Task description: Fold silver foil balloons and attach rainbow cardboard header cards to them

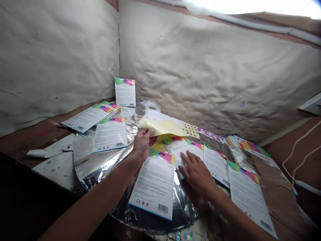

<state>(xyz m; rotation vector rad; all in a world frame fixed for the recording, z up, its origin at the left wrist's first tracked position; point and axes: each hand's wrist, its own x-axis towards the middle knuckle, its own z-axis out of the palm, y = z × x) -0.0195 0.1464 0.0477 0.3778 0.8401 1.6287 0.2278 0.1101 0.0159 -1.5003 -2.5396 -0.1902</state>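
My left hand (143, 142) pinches the near left edge of a yellow sticker backing sheet (163, 127), which curls up off the table. Small printed stickers (191, 130) show at the sheet's right end. With its fingers spread, my right hand (197, 170) lies on a white printed packet (179, 152) with a rainbow top edge. Just in front of my left hand, another such packet (152, 187) lies flat, its barcode toward me. Two more packets, a middle one (217, 164) and an outer one (248, 194), lie to the right of my right hand.
A round silver plastic sheet (85, 160) covers much of the table. Several packets (87, 117) are stacked at the left, and one packet (125, 92) leans upright in the corner. More cards (240, 142) lie at the right, near a white cable (298, 144). Wrinkled covering lines the walls.
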